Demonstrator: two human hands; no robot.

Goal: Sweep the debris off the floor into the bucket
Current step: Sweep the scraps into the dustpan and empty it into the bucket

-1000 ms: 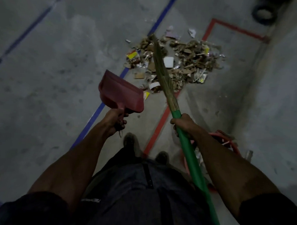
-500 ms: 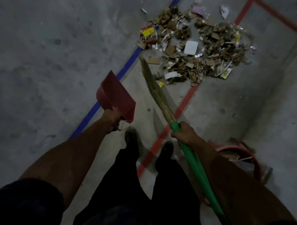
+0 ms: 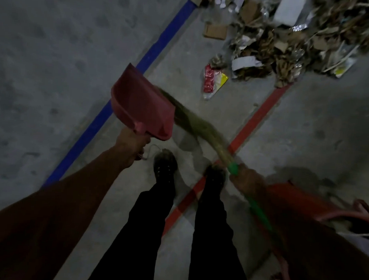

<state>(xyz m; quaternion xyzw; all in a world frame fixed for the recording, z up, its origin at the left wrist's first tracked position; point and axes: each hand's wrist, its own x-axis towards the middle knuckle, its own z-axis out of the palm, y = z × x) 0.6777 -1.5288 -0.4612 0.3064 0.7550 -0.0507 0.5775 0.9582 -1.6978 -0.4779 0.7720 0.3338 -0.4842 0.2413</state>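
Nearest the camera, at lower right, the red bucket [image 3: 298,198] sits on the floor [image 3: 46,61] behind the right hand [image 3: 244,176], whose grip is curled round the green broom [image 3: 200,128] handle. Further out, the left hand [image 3: 132,143] clasps the red dustpan [image 3: 143,105] handle, bristles crossing its edge. Beyond, the debris [image 3: 287,38] lies piled between the blue line [image 3: 162,40] and the red line [image 3: 257,117].

The dustpan [image 3: 142,106] was dull red. The broom [image 3: 202,130] had straw-coloured bristles and a bright green handle. The floor [image 3: 57,51] was mottled grey, crossed by a blue stripe [image 3: 162,38] and a red stripe [image 3: 255,119]. The debris [image 3: 287,38] was mostly brown and white, with one red-and-yellow wrapper [image 3: 213,80]. The trousers [image 3: 147,232] were black, the bucket [image 3: 303,198] red.
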